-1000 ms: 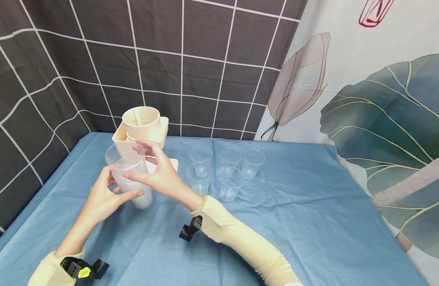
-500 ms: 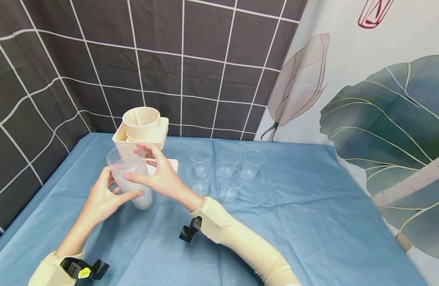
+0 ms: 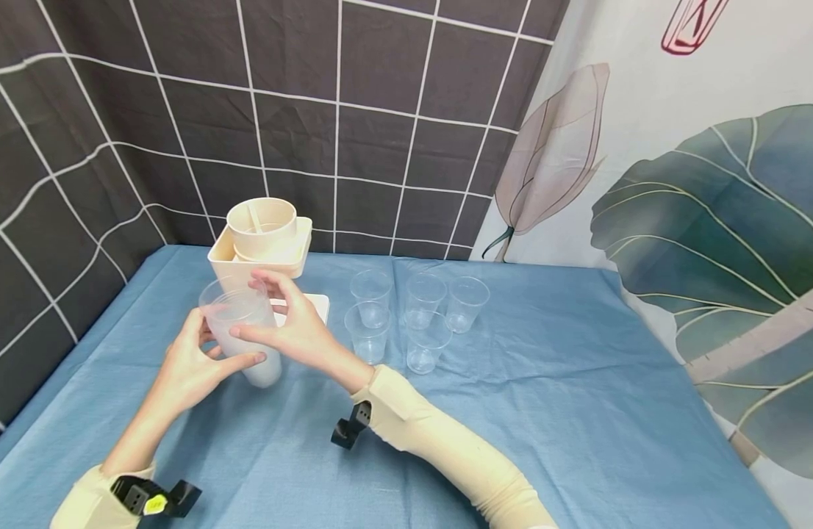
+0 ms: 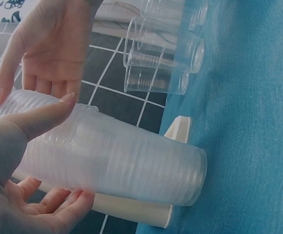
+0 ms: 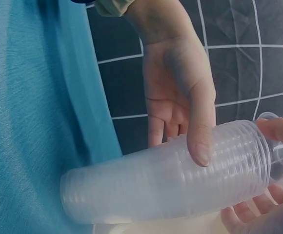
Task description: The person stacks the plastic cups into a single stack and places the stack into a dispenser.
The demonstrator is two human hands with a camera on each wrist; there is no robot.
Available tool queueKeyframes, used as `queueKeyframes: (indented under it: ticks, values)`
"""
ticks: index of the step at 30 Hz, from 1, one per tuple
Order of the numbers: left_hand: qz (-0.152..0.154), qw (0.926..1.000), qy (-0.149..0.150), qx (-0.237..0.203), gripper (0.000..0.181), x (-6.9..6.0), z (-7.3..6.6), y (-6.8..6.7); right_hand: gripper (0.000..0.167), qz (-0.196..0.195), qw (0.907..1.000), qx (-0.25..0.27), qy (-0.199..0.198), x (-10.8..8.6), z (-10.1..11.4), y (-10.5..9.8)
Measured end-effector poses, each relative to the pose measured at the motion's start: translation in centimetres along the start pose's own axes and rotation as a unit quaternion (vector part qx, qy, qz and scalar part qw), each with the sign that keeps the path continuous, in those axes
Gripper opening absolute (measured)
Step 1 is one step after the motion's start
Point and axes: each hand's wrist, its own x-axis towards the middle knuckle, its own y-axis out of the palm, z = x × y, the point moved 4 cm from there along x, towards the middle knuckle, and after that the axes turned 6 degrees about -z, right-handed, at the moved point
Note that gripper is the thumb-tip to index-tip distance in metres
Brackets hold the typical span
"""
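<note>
A tall stack of clear plastic cups (image 3: 246, 342) stands on the cloth at the left, leaning slightly. My left hand (image 3: 193, 361) grips its middle, thumb on the near side and fingers around the far side; the left wrist view shows this hand (image 4: 34, 165) around the stack (image 4: 117, 156). At the top, my right hand (image 3: 292, 319) holds the rim area between thumb and fingers. In the right wrist view the right hand's fingertips (image 5: 278, 131) are at the uppermost cup (image 5: 280, 161), which sits slightly out from the stack (image 5: 156, 180).
Behind the stack are a cream bin (image 3: 290, 253) with a round cream container (image 3: 261, 224) in it, and a white flat item (image 3: 319, 305). Several single clear cups (image 3: 370, 334) stand upright right of my right hand on the blue cloth (image 3: 545, 382). A dark tiled-pattern curtain (image 3: 380, 132) hangs behind.
My right hand has moved down very slightly, and the top of the stack sits a little lower. My left hand has stayed in place around the stack.
</note>
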Motion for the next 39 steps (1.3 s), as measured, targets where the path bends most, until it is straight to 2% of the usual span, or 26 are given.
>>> queueKeyframes:
  ticks: [39]
  values:
    - [-0.003, 1.0, 0.001, -0.008, 0.095, 0.05, 0.11, 0.07, 0.065, 0.007, 0.9994, -0.016, 0.029, -0.12, -0.59, 0.14]
